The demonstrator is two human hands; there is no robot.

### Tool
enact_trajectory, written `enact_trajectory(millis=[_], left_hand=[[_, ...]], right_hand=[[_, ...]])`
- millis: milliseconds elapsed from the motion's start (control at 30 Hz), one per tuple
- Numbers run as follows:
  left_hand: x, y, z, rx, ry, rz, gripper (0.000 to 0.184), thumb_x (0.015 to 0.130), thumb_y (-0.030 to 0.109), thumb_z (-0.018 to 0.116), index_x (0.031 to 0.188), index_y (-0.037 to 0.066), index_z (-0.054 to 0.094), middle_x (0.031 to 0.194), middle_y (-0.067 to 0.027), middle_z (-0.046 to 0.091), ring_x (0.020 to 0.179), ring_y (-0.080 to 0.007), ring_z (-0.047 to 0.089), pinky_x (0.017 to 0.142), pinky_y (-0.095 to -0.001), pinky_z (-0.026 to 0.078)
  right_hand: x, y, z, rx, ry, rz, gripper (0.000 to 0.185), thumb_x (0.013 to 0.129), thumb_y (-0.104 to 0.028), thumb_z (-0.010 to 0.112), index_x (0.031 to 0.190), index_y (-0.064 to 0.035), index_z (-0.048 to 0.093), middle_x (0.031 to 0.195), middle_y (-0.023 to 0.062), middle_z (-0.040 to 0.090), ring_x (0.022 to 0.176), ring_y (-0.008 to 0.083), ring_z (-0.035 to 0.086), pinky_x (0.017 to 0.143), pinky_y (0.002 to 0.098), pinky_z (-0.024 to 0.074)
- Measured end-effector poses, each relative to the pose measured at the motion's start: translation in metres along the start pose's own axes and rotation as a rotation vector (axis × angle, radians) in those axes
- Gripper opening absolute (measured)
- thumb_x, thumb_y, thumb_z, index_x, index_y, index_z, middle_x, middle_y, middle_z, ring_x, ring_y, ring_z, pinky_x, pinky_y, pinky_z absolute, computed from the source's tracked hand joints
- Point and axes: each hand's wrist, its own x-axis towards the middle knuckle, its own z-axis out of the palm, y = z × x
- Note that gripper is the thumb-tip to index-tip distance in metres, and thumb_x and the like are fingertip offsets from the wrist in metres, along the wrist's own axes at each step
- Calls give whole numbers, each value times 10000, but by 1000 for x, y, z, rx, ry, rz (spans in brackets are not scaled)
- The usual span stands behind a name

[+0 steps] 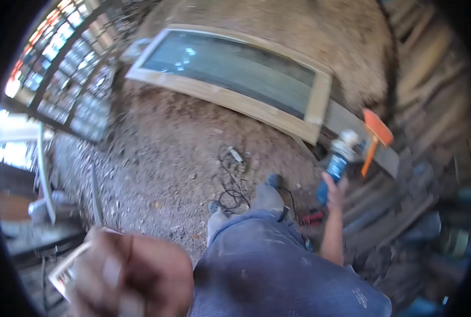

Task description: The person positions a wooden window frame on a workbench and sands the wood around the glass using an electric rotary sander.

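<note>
My right hand (337, 191) is wrapped round a blue bottle (337, 168) with a white top, held out to my right side. Just beyond it lies an orange T-shaped tool (377, 129) with a broad head and a thin handle. Close to the camera, my left hand (132, 277) is raised at the lower left. Its fingers look bent but are badly blurred, so whether they hold anything is unclear. Behind that hand shows part of a pale-edged flat object (61, 280).
A pale wooden frame with a glass pane (235, 71) is ahead, above the dirt ground (156, 153). Dark cable (233, 195) lies tangled by my feet, near a red object (313, 217). Stacked timber (426, 68) lines the right; a metal grille (69, 63) stands left.
</note>
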Motion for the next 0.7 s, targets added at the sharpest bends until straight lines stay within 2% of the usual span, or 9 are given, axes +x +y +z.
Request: enact_trajectory(millis=[67, 100, 167, 233, 333, 367, 467, 600, 700], left_hand=[[-72, -36, -88, 452, -234, -372, 162, 974, 184, 622, 1104, 89, 609, 917, -5, 620, 814, -80, 582, 765, -256, 499], [-108, -53, -132, 682, -419, -513, 235, 1000, 202, 595, 1201, 79, 589, 1010, -35, 643, 890, -91, 610, 766, -244, 524], [-166, -93, -130, 296, -587, -1097, 548, 934, 252, 671, 1406, 36, 495, 1240, -123, 595, 983, -181, 582, 874, -358, 508], [-204, -101, -144, 256, -655, -1587, 723, 872, 416, 730, 1407, -9, 495, 1324, -163, 575, 1125, -229, 576, 989, -383, 481], [-229, -108, -148, -250, -427, -1666, 820, 834, 467, 736, 1420, -39, 466, 1408, -191, 539, 1282, -283, 536, 1104, -405, 423], [-226, -113, -151, -375, -472, -1547, 798, 817, 434, 732, 1409, -36, 477, 1479, -197, 498, 1385, -323, 471, 1161, -439, 376], [-186, -101, -164, -145, -209, -1575, 755, 830, 508, 702, 1335, -28, 538, 1442, -224, 534, 1394, -371, 471, 1207, -492, 325], [-127, -112, -176, -110, 14, -1256, 584, 828, 384, 682, 1277, 24, 581, 1319, -227, 616, 1382, -364, 495, 1210, -608, 295], [-39, -102, -177, -365, -36, -1030, 571, 809, 372, 683, 1260, 36, 584, 1157, -201, 662, 1151, -335, 625, 1152, -624, 364]], right_hand=[[-21, -24, 34, 13, -216, 163, 505, 779, -339, 833, 1138, -48, 629, 987, 47, 668, 877, 163, 628, 787, 349, 504], [-33, -34, 57, -34, -193, 25, 555, 766, -381, 841, 1151, -41, 631, 1007, 73, 680, 885, 185, 635, 810, 363, 512], [-40, -62, 89, -18, -369, -109, 594, 754, -376, 852, 1182, -34, 622, 1032, 102, 690, 924, 215, 655, 849, 383, 517], [-48, -79, 124, 6, -513, -114, 629, 739, -363, 859, 1202, -16, 611, 1046, 133, 699, 974, 239, 669, 879, 398, 520], [-51, -86, 164, 146, -760, -173, 644, 734, -364, 863, 1205, -5, 609, 1060, 157, 700, 995, 262, 678, 886, 399, 527], [-54, -95, 172, 58, -846, -249, 659, 726, -383, 873, 1197, -6, 610, 1064, 163, 700, 995, 271, 679, 886, 396, 528], [-52, -103, 189, -39, -927, -303, 648, 715, -375, 895, 1175, -13, 616, 1020, 133, 698, 936, 258, 677, 856, 371, 529], [-56, -72, 168, -3, -1068, -183, 623, 706, -358, 913, 1141, -22, 620, 927, 84, 692, 860, 221, 668, 797, 343, 529], [-51, -11, 157, -495, -1107, -57, 417, 765, -323, 844, 1054, -64, 693, 855, 87, 712, 840, 203, 693, 727, 357, 544]])
